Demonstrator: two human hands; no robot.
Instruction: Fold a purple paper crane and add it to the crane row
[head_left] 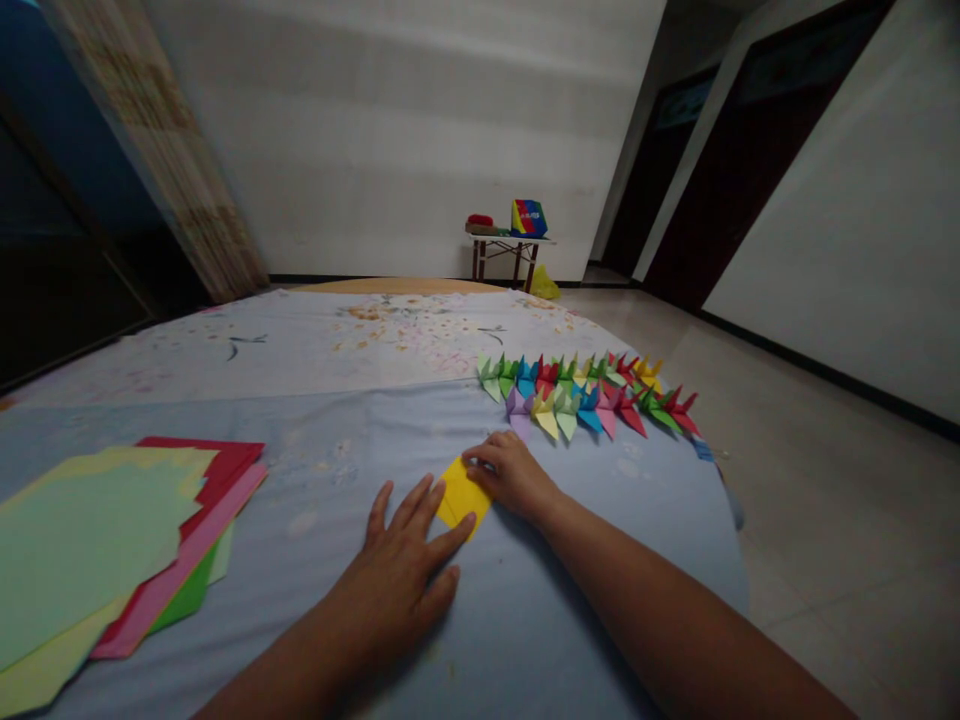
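A small folded piece of yellow paper point(459, 497) lies on the blue tablecloth in front of me, with a crease line showing across it. My left hand point(409, 555) rests on its left side with the fingers spread, the index finger lying over its lower edge. At its upper right corner, my right hand point(514, 475) has thumb and fingers closed together on the paper. Part of the yellow paper is hidden under the fingers of both hands.
Rows of folded paper cranes point(574, 400) in several colours stand to the right. At the left lies a stack of coloured paper sheets point(97, 540). A flowered cloth point(420, 340) covers the table's far half. A small side table point(514, 240) stands by the wall.
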